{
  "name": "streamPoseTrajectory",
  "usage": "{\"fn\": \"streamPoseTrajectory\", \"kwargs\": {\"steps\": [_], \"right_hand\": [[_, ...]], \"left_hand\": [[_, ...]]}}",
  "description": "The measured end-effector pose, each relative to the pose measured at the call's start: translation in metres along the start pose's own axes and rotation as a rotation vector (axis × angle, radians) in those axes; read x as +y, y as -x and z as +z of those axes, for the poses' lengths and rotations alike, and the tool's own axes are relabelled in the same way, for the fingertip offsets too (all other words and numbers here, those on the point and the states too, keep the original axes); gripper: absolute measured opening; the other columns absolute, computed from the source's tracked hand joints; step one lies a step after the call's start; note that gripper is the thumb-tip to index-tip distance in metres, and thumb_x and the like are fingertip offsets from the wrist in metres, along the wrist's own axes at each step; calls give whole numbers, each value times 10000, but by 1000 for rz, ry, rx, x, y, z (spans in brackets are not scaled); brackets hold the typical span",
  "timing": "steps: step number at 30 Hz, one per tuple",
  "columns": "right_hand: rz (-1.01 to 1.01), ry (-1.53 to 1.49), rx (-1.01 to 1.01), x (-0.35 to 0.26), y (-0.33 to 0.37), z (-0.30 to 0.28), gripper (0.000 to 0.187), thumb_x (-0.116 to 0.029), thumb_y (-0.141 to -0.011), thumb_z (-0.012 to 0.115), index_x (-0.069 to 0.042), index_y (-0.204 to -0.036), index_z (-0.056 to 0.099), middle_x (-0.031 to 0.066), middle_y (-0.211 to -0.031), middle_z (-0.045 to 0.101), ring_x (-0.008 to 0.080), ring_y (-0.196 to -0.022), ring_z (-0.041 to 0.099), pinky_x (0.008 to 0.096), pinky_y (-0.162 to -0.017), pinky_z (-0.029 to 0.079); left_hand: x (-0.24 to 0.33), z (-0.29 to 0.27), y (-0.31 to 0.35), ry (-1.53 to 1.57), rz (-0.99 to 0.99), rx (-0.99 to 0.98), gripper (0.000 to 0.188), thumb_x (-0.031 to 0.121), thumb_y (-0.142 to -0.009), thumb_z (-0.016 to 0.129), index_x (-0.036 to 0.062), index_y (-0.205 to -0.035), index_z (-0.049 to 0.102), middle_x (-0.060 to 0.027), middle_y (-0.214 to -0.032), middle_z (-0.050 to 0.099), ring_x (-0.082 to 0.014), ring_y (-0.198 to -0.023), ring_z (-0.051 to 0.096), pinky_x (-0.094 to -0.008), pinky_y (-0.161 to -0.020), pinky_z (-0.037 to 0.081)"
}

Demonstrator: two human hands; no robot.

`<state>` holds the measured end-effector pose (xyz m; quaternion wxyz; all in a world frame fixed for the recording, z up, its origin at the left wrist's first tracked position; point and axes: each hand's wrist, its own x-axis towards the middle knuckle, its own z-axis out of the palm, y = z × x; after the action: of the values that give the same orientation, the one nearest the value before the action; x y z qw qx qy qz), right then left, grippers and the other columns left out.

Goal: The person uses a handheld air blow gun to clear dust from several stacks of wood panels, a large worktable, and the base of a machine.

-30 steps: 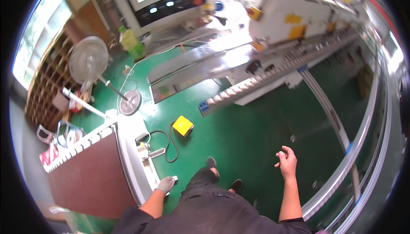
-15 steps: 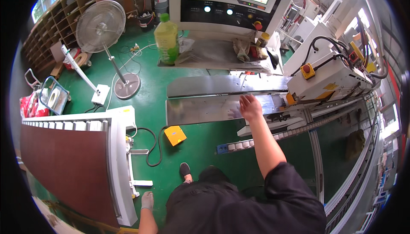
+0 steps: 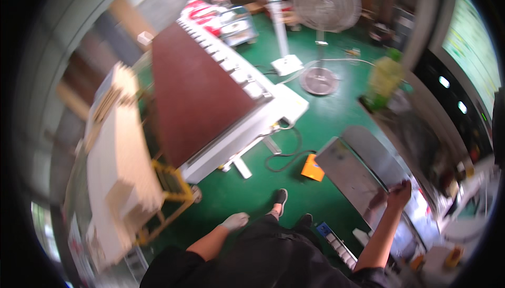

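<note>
My right hand [image 3: 400, 194], bare, is over the long shiny metal plates [image 3: 347, 171] on my right, and a dim reflection shows beside it. Motion smears its fingers, so their pose and any contact with the metal are unclear. My left hand [image 3: 235, 221], in a pale glove, hangs low beside my body above the green floor. Its fingers look loosely stretched, and nothing shows in them. The yellow-orange box [image 3: 313, 168] with a black cable lies on the floor between the plates and a brown-topped table [image 3: 200, 91].
A stack of pale boards [image 3: 122, 167] rests on a yellow wheeled frame [image 3: 176, 196] at my left. Ahead stand a floor fan [image 3: 322, 4] and a white post [image 3: 279, 25]. On the right, a green bottle [image 3: 384, 80] stands on a ledge below the lit control panel [image 3: 452, 91].
My view has swung left, bringing the board stack in and shifting the plates and control panel to the right. My right hand is still over the plates; the gloved left hand shows more fully.
</note>
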<state>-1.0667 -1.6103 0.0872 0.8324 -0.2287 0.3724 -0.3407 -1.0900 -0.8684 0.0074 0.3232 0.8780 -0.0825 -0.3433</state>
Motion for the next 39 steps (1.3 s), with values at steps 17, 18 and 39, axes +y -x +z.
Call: {"fn": "streamPoseTrajectory", "kwargs": {"steps": [17, 18, 39], "right_hand": [[59, 981, -1327, 287, 348, 81, 64, -77, -992, 542, -51, -958, 495, 25, -714, 520, 113, -599, 509, 272, -559, 471], [66, 1006, -1373, 299, 364, 84, 79, -92, -996, 561, -39, -971, 507, 32, -727, 541, 114, -623, 534, 279, -561, 475], [1224, 1329, -2032, 401, 575, 123, 607, -77, -979, 656, -59, -1525, 391, 87, -1460, 497, 250, -1282, 569, 379, -975, 523]], "left_hand": [[234, -88, -31, 655, 217, 298, 501, 455, -1010, 547, -6, -1195, 616, -170, -1116, 679, -326, -1021, 656, -423, -937, 501], [232, -98, -30, 684, 155, 401, 463, 426, -1001, 556, 7, -1186, 627, -173, -1095, 691, -337, -1000, 669, -430, -910, 516], [-61, -183, 296, -403, 152, 1249, 69, 89, -780, 653, 134, -729, 664, -1, -897, 680, -246, -1165, 636, -509, -1186, 339]]}}
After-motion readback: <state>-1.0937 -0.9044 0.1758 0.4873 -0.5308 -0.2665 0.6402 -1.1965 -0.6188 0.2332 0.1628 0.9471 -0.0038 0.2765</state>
